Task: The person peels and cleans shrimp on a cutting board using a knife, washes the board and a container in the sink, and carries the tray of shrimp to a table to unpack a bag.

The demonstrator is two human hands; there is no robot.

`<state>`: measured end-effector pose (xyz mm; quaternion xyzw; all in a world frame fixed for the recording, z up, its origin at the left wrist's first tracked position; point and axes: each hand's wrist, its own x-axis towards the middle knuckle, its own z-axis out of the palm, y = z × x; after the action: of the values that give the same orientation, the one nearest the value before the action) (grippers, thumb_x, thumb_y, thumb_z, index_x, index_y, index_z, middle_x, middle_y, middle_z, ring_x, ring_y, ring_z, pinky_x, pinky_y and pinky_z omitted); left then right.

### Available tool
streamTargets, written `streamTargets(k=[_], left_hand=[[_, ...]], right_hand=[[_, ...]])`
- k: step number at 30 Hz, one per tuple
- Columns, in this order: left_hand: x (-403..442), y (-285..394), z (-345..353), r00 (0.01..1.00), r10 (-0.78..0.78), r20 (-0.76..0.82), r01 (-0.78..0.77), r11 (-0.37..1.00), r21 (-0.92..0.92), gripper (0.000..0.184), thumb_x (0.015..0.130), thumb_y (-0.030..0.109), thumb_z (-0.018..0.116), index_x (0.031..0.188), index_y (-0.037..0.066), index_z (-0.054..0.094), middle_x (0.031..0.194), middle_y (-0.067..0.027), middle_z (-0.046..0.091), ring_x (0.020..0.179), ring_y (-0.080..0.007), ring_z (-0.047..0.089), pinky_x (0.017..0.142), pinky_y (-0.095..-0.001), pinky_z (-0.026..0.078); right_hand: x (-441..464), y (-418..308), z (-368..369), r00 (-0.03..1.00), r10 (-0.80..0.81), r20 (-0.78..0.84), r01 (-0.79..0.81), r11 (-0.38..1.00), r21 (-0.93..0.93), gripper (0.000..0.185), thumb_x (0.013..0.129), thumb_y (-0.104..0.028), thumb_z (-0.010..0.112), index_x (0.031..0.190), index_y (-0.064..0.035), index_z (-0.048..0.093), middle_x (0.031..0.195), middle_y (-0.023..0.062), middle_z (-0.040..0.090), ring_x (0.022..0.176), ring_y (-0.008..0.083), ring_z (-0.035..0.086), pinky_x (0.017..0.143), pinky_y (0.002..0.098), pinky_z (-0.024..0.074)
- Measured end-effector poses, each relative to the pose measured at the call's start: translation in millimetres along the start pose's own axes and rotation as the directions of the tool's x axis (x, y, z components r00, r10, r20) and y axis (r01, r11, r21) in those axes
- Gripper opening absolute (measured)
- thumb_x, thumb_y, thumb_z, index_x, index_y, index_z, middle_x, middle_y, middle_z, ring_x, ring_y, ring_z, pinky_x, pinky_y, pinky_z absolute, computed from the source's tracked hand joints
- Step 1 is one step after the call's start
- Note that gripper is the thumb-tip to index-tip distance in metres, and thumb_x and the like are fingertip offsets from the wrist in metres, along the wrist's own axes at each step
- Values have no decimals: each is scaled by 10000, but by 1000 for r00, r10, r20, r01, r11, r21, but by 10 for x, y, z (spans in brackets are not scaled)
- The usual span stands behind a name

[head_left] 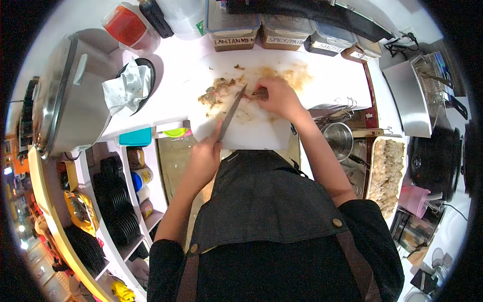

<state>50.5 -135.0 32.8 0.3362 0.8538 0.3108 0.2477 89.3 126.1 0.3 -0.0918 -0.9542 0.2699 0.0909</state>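
My left hand [207,153] is closed around the handle of a kitchen knife [232,113], whose blade points away from me across the white cutting board [254,137]. At the board's far side my right hand [280,98] pinches a small dark brown piece of food, perhaps meat [260,94], just right of the blade tip. Its fingers partly hide that piece. Left of the knife lies a heap of finely chopped brown and pinkish food [216,94]. Brown juice stains spread over the board beyond my right hand.
Labelled lidded containers [287,38] line the back of the counter. A large steel appliance [75,95] stands at left, beside a black dish with crumpled white paper [128,88]. To the right are a metal strainer [338,141] and a long tray of food [386,173].
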Motion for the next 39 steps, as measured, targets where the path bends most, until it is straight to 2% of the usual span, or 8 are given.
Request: streamTargets(k=[5, 8, 11, 14, 20, 34, 37, 39], left_hand=[[20, 59, -113, 999, -39, 22, 39, 999, 2, 580, 860, 10, 486, 1401, 144, 325, 1081, -282, 573, 967, -415, 586, 851, -418, 456], [61, -4, -82, 997, 77, 31, -78, 996, 31, 573, 860, 6, 487, 1397, 125, 327, 1112, -290, 557, 1003, -425, 567, 884, -422, 444], [154, 23, -76, 997, 25, 78, -28, 998, 47, 568, 861, 6, 485, 1395, 115, 326, 1124, -298, 547, 1021, -425, 559, 893, -421, 440], [213, -19, -63, 997, 50, 50, -51, 998, 22, 566, 867, 17, 478, 1400, 119, 317, 1109, -306, 549, 1015, -421, 563, 881, -422, 445], [197, 165, -115, 994, -23, 109, 21, 1000, 19, 589, 875, 30, 469, 1421, 138, 276, 1038, -315, 571, 966, -426, 579, 841, -422, 452], [219, 128, 123, 998, 67, 1, -67, 996, 61, 555, 878, 68, 442, 1411, 117, 296, 908, -294, 581, 841, -437, 576, 762, -477, 447], [262, 187, 17, 990, -135, 48, 132, 990, 53, 570, 868, 40, 478, 1404, 149, 318, 1001, -300, 587, 929, -433, 587, 825, -453, 458], [241, 208, 14, 996, -90, 6, 90, 993, 75, 571, 867, 43, 482, 1404, 155, 320, 997, -297, 589, 915, -434, 590, 813, -459, 464]], right_hand=[[2, -69, -100, 947, 262, 187, -296, 937, 186, 217, 661, -137, 630, 834, -6, 618, 722, 150, 598, 736, 319, 594, 682, 337, 480], [-47, -46, -129, 908, 416, 53, -414, 870, 269, 212, 663, -134, 643, 826, -2, 606, 726, 139, 592, 735, 308, 588, 698, 347, 480], [-101, -147, -63, 872, 118, -475, -240, 949, -206, 233, 671, -147, 660, 856, -14, 610, 744, 131, 590, 759, 301, 587, 712, 365, 477], [-45, -35, -2, 905, -289, -313, 243, 953, -180, 251, 678, -169, 670, 877, -29, 611, 772, 135, 590, 791, 302, 586, 724, 383, 471], [32, -75, 56, 999, 24, -43, -23, 999, 35, 193, 680, -111, 631, 840, -4, 628, 751, 158, 590, 709, 320, 588, 667, 376, 477], [156, 50, 114, 995, 99, -13, -98, 994, 52, 173, 690, -130, 623, 749, 32, 628, 708, 185, 595, 659, 313, 596, 632, 372, 473], [161, 47, 115, 996, 89, -18, -89, 995, 35, 163, 689, -127, 620, 724, 32, 613, 704, 187, 587, 661, 326, 586, 633, 382, 466], [154, 41, 117, 996, 85, -24, -84, 996, 34, 159, 687, -127, 619, 715, 29, 607, 704, 188, 582, 666, 333, 580, 636, 387, 461]])
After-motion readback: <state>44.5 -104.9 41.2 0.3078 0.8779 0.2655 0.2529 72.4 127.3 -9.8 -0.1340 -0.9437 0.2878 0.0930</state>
